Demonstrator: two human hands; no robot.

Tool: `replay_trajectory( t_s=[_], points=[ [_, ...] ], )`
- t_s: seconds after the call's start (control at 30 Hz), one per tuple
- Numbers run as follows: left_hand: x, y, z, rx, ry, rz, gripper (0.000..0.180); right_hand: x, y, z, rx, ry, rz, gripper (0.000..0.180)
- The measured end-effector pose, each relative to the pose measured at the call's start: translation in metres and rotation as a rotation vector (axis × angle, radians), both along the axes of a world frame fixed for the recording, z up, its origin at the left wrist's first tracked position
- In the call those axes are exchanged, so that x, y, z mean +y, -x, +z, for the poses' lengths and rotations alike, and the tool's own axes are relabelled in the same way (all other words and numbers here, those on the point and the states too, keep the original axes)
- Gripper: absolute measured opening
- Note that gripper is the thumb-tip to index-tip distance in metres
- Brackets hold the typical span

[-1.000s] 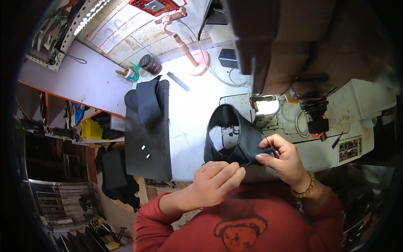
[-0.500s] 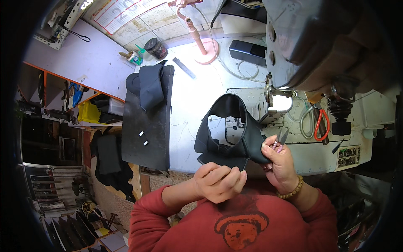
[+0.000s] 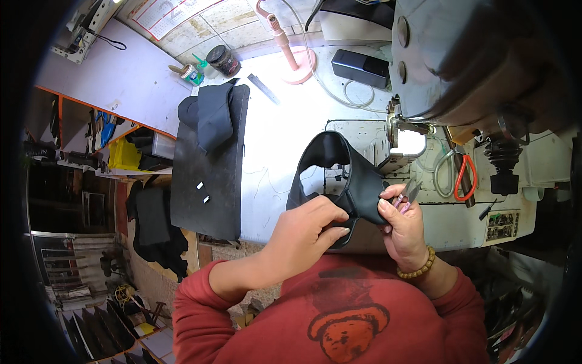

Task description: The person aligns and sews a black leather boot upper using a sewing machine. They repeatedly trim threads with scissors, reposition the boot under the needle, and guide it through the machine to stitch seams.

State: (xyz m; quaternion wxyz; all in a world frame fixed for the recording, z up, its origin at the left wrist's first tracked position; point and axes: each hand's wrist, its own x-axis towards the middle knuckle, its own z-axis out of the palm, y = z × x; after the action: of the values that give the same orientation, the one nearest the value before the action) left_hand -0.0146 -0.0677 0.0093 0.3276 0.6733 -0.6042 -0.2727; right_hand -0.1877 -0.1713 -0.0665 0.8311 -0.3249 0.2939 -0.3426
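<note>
A black leather upper [image 3: 367, 182], curved into an open loop, stands at the near edge of the white worktable by the sewing machine. My left hand [image 3: 306, 230] is closed at its near edge, thumb and forefinger pinching a seam or rim there. On the right side of the upper, my right hand [image 3: 403, 233] grips the leather with thumb and fingers. That same hand also carries small thread snips [image 3: 411, 192], blades pointing up and away from me. The fingers behind the leather are hidden.
A sewing machine [image 3: 461, 73] looms at the right, with red-handled scissors [image 3: 465, 177] by its bed. On the left, a black board [image 3: 209, 182] bears folded black leather pieces [image 3: 216, 118] and two small white bits. Farther back stand a pink lamp stand [image 3: 297, 67] and a dark box [image 3: 361, 68].
My left hand has moved up and forward from below the near edge onto the upper, its curled fingers now pinching. The upper has shifted and turned slightly; my right hand keeps its grip.
</note>
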Motion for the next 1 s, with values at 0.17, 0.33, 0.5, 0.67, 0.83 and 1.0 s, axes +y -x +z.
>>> replay_trajectory(
  t_s=[0.17, 0.33, 0.5, 0.67, 0.83, 1.0],
  points=[
    [-0.010, 0.005, 0.003, 0.025, -0.095, -0.036, 0.012, 0.003, -0.001, 0.003, 0.001, 0.014, -0.035, 0.014],
    [-0.004, 0.018, -0.006, -0.120, 0.037, 0.007, 0.009, 0.002, -0.001, 0.006, -0.023, 0.040, 0.025, 0.013],
    [0.001, 0.016, -0.014, -0.041, 0.153, 0.124, 0.011, -0.005, 0.000, 0.007, -0.062, 0.102, 0.063, 0.013],
    [0.006, 0.007, -0.011, -0.001, 0.164, 0.245, 0.011, -0.007, 0.001, 0.007, -0.066, 0.097, 0.059, 0.014],
    [0.006, 0.007, -0.002, -0.082, 0.164, 0.048, 0.012, -0.007, 0.004, 0.005, -0.080, 0.091, 0.064, 0.015],
    [0.001, 0.006, 0.007, -0.245, 0.096, -0.166, 0.025, -0.006, 0.006, -0.001, -0.093, 0.091, 0.071, 0.016]
  ],
)
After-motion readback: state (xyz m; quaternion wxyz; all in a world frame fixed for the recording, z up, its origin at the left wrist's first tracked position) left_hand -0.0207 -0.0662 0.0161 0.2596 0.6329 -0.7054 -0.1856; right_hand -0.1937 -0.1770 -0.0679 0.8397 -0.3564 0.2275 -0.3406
